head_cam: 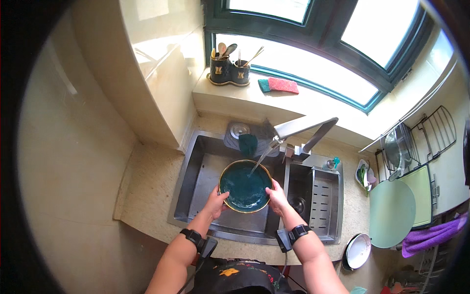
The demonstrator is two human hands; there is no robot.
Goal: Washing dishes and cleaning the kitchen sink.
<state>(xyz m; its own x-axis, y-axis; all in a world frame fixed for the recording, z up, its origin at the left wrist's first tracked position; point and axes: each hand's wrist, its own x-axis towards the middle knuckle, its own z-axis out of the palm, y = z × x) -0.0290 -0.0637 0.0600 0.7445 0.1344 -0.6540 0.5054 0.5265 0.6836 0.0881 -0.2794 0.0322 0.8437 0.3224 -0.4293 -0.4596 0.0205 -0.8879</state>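
Note:
A dark green plate with a gold rim (245, 186) is held over the large basin of a steel sink (205, 154). My left hand (216, 202) grips its lower left edge, thumb on top. On the lower right edge, my right hand (276, 197) holds it the same way. From the faucet (306, 130), a stream of water falls onto the plate. Behind the plate, a dark green cloth (248, 144) lies over a grey mat (264, 147) at the basin's back edge, beside a round metal strainer (239, 130). The fingers under the plate are mostly hidden.
A perforated tray (325, 205) sits in the small right basin. On the window ledge are a black utensil holder (229, 71), a pink sponge (283, 85) and a green scouring pad (263, 85). To the right are a white bowl (358, 251), a round glass board (392, 214) and a wire rack (435, 136).

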